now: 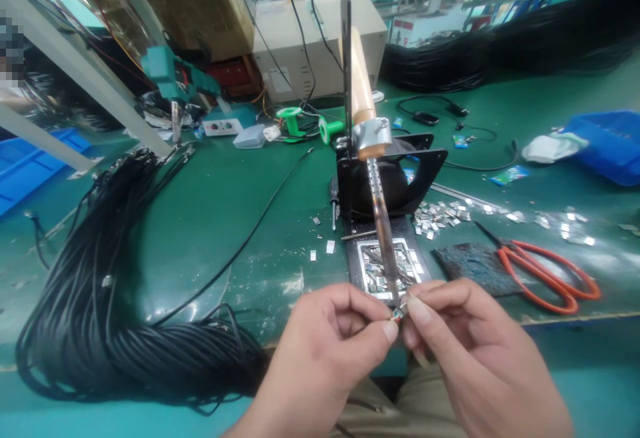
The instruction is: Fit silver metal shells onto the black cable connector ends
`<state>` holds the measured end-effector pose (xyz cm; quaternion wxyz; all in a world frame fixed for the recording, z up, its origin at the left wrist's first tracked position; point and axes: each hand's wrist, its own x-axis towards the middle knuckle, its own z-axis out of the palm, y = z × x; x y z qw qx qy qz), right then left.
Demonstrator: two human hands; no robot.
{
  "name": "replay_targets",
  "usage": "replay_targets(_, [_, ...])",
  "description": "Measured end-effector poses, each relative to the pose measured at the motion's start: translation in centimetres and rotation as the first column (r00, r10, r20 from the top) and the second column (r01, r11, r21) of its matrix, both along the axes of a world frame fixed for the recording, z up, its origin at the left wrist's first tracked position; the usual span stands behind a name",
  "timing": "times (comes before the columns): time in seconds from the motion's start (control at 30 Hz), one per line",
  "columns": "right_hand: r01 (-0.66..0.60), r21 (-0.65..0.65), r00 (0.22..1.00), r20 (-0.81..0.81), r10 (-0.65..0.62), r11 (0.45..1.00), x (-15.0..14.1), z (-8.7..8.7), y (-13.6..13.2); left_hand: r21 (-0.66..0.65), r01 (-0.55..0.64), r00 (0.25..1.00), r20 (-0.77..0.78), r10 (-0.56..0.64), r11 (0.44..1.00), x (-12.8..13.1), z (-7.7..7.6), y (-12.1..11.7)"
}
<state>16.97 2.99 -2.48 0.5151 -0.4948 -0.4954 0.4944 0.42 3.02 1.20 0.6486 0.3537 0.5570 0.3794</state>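
At the lower centre of the frame, the left hand [325, 345] and the right hand [470, 351] met fingertip to fingertip, both closed in a pinch on a small metal connector [398, 313], which sat directly under the tip of the soldering iron [373, 178]. The iron was fixed in a black stand [395, 171] by a metal clamp, its wooden handle pointing up and its tip angled down toward the person, so both hands were free to bring the part to the heat. Just beyond the fingers, a metal tray [387, 266] held loose silvery shells, apparently placed within easy reach of the working point. More shells [440, 217] lay scattered on the green bench [225, 211] to the right of the stand. Orange-handled scissors [545, 271] rested at the right, beside a dark sponge pad [475, 265]. A large bundle of black cable [115, 291] filled the lower left, with a blue bin [607, 145] at the upper right.
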Motion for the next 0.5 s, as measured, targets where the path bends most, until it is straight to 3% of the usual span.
replay_targets(0.5, [-0.019, -0.002, 1.000, 0.014, 0.019, 1.000, 0.12, 0.14, 0.01, 0.005, 0.012, 0.999, 0.044, -0.012, 1.000, -0.12, -0.22, 0.08])
